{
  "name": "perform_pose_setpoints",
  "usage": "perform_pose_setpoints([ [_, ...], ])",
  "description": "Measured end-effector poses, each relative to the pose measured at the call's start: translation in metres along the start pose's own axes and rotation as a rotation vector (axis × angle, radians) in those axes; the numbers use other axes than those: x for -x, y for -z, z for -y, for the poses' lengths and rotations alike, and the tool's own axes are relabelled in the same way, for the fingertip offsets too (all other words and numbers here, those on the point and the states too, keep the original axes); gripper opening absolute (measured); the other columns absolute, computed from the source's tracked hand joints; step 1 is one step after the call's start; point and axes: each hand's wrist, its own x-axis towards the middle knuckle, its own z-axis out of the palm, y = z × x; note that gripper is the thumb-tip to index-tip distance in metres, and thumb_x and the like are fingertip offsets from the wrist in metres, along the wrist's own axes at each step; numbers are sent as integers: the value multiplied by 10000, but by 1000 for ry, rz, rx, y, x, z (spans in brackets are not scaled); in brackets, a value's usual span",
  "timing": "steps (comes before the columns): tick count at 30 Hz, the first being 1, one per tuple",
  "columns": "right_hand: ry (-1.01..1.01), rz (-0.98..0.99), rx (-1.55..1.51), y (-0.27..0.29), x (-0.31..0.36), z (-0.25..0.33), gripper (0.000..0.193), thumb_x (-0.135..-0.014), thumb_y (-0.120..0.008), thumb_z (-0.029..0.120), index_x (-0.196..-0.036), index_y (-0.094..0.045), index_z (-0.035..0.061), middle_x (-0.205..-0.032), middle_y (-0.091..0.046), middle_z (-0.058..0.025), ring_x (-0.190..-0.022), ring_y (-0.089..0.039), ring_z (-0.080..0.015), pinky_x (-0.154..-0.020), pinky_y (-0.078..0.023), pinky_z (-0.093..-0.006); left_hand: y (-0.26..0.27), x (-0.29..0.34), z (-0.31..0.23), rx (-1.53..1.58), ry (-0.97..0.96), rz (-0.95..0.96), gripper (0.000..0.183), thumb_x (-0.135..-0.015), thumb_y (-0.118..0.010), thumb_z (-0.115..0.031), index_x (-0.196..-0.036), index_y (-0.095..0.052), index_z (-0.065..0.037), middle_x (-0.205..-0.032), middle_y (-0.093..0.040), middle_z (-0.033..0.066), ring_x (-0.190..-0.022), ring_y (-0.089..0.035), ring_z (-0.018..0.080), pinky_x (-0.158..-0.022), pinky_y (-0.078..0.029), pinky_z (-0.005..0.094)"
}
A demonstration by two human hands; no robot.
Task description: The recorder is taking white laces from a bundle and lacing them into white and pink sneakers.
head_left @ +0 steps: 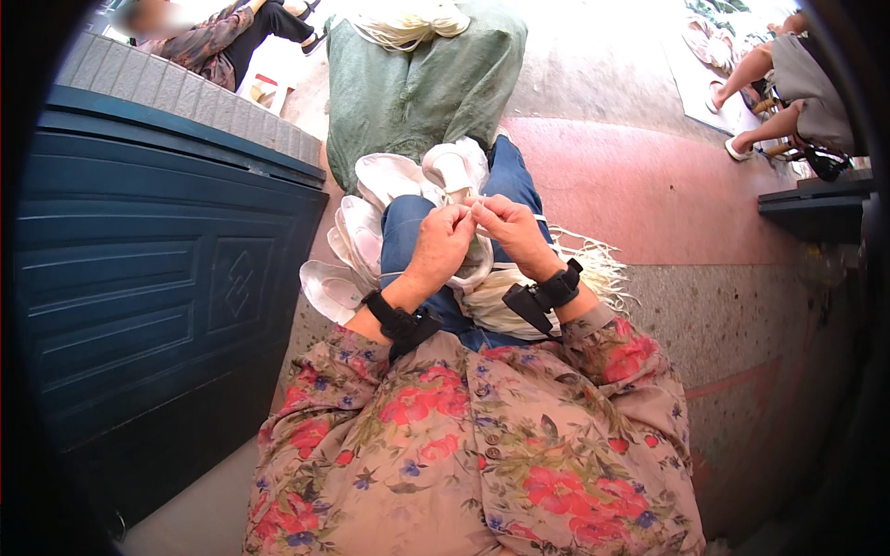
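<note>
My left hand (pixel 439 245) and my right hand (pixel 515 235) meet above my lap, thumbs and fingertips pinched close together. Between them is what looks like a thin white shoelace (pixel 470 206), mostly covered by the fingers. Just beyond the fingertips, a white shoe (pixel 448 170) rests on my lap, its tongue pulled up. Part of its opening shows below the hands. Black straps with small boxes circle both wrists. By my right thigh lies a bundle of loose white laces (pixel 593 270).
Several white shoes (pixel 360 232) are heaped beside my left leg. A green sack (pixel 422 88) stands ahead, topped by more pale laces (pixel 408 26). A dark blue panelled door (pixel 139 278) closes off the left. Other people sit at far left and far right.
</note>
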Motion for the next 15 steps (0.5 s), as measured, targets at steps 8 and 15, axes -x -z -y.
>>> perform_pose_setpoints([
  [8,232,45,368,-2,1,-8,208,-854,-530,199,-957,-631,49,-833,-533,-60,-793,-503,-161,-741,-403,-257,8,6,-17,-177,16,-12,158,-783,-601,-137,-823,-632,13,-705,-599,87,-625,-527,131,-577,-416,260],
  [15,204,-125,158,-7,-2,2,210,-871,-509,180,-944,-614,13,-910,-582,-53,-855,-518,-124,-778,-402,-242,29,-10,-6,-365,-322,-27,172,-733,-600,-88,-892,-633,-32,-793,-603,142,-757,-551,256,-684,-432,333],
])
